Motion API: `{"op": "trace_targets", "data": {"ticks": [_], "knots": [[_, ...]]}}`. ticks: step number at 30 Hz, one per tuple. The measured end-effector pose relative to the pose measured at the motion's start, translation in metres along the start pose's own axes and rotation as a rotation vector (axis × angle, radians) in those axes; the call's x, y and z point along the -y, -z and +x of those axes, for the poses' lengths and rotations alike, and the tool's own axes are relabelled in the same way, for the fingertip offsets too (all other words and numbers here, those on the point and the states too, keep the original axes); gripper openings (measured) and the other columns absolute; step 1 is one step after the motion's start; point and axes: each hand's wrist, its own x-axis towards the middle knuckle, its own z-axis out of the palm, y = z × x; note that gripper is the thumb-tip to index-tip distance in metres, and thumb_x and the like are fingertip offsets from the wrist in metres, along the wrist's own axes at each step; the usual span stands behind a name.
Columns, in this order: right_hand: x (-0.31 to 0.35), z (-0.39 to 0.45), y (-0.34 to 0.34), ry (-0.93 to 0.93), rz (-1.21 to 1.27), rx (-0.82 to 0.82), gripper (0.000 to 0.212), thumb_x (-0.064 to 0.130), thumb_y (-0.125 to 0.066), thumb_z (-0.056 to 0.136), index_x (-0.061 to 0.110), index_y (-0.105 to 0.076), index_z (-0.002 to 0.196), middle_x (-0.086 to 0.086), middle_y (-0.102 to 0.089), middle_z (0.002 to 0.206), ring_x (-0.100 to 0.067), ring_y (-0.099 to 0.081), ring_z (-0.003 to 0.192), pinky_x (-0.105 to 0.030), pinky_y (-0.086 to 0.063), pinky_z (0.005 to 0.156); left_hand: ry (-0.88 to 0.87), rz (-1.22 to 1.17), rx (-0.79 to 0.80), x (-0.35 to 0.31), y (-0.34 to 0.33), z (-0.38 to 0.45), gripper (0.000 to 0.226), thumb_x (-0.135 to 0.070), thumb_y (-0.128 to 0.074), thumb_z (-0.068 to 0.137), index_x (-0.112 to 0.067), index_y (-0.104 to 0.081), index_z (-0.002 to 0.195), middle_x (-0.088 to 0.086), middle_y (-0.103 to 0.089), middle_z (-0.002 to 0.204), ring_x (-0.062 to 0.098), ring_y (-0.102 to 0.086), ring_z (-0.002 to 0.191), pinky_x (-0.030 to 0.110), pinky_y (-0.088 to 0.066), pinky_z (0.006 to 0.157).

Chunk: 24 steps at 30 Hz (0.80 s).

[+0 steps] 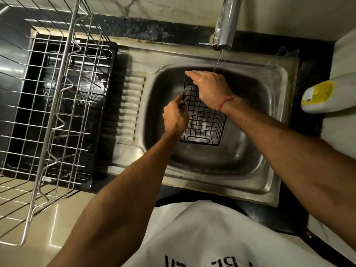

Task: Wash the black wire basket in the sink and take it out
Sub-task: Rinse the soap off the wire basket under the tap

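Both hands on the black wire basket (204, 120), held tilted over the sink (273, 116) bowl. Left hand (175, 117) pinches its left rim; right hand (210, 89) lies across the far rim, fingers hooked over the wire. Tap (225, 26) runs a thin stream just past the right hand. Steel dish rack (57, 105) far left, white bottle (327, 93) right.

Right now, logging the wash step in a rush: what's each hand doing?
Left hand: pinches the black wire basket at its left edge.
Right hand: lies over the basket's far rim; grip cannot be told.
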Motion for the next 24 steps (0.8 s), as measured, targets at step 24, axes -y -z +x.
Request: {"op": "trace_targets", "data": {"ticks": [24], "knots": [[-0.023,-0.102,-0.078,-0.810,0.425,0.030,0.041,-0.005,-0.055,0.100,0.013,-0.054,0.137,0.000,-0.063,0.106,-0.016,-0.065,0.098,-0.037,-0.061,0.093,0.070,0.055,0.136,0.035,-0.003,0.032,0.068,0.005,-0.061,0.100,-0.029,-0.053,0.158,0.001,-0.070,0.142,0.015,-0.068,0.130,0.042,-0.059,0.108]]}}
